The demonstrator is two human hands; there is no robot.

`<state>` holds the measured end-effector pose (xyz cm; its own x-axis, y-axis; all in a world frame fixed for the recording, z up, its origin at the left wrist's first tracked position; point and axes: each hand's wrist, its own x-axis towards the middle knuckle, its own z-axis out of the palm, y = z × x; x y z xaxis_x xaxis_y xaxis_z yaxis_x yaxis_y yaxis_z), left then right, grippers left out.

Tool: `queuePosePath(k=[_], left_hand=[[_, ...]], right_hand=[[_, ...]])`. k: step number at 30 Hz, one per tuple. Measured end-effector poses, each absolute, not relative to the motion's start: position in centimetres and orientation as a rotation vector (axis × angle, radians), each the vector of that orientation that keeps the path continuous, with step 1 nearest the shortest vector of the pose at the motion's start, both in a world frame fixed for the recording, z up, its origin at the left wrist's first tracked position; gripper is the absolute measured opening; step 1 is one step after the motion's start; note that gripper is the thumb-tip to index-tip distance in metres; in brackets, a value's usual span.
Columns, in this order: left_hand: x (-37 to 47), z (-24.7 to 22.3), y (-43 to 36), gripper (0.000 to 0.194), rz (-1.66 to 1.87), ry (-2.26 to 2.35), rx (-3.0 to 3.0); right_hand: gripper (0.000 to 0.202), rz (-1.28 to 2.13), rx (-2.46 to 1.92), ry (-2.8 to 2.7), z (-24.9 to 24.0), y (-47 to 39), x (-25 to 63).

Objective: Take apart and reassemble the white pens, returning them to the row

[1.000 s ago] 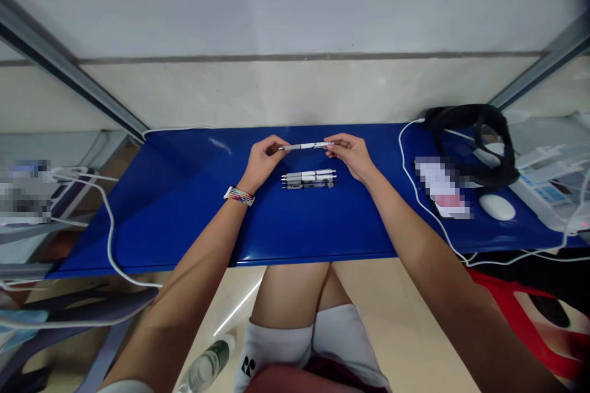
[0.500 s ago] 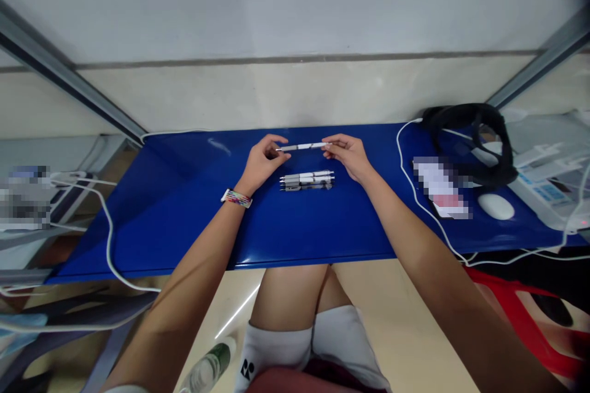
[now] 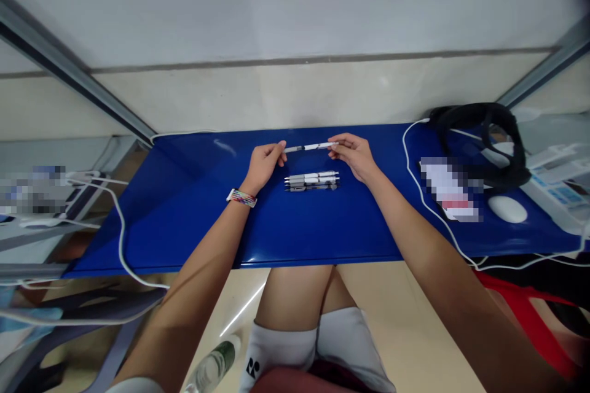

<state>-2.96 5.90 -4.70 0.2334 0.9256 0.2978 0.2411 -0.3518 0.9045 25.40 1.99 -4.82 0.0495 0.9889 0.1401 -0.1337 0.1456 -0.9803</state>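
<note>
A white and grey pen [image 3: 308,147] is held level above the blue table [image 3: 322,227], between my two hands. My left hand [image 3: 268,163] pinches its grey end with thumb and fingers, a patterned band round the wrist. At the white end, my right hand [image 3: 351,152] grips the pen between thumb and fingertips. Just nearer to me, several similar pens [image 3: 311,180] lie side by side in a small stack, their tips pointing left. Neither hand touches them.
On the right lie a blurred phone-like object [image 3: 449,190], a white mouse [image 3: 507,209], a black strap [image 3: 488,147] and a white cable [image 3: 415,196]. Another white cable [image 3: 121,239] crosses the table's left end. A bottle [image 3: 214,365] stands on the floor below.
My left thumb and fingers have closed on the pen's grey end, where they were spread around it before. The whole view has shifted slightly, with things appearing further right.
</note>
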Motion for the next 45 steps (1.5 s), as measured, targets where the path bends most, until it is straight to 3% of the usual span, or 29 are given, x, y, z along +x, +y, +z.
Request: queuePosePath(k=[4, 9, 20, 45], left_hand=[[-3.0, -4.9, 6.1, 0.038, 1.222, 1.040, 1.672], [-3.2, -5.3, 6.5, 0.029, 1.299, 1.012, 1.563], [-3.6, -5.8, 6.7, 0.029, 1.298, 1.031, 1.524], [-3.2, -4.8, 6.1, 0.022, 1.344, 0.965, 1.384]], right_hand=[[0.036, 1.156, -1.001, -1.074, -4.7, 2.0, 25.7], [0.028, 1.157, -1.001, -0.965, -4.7, 2.3, 26.0], [0.028, 0.955, -1.068, -0.971, -5.2, 2.6, 25.9], [0.012, 0.872, -1.096, -0.810, -5.6, 3.2, 26.5]])
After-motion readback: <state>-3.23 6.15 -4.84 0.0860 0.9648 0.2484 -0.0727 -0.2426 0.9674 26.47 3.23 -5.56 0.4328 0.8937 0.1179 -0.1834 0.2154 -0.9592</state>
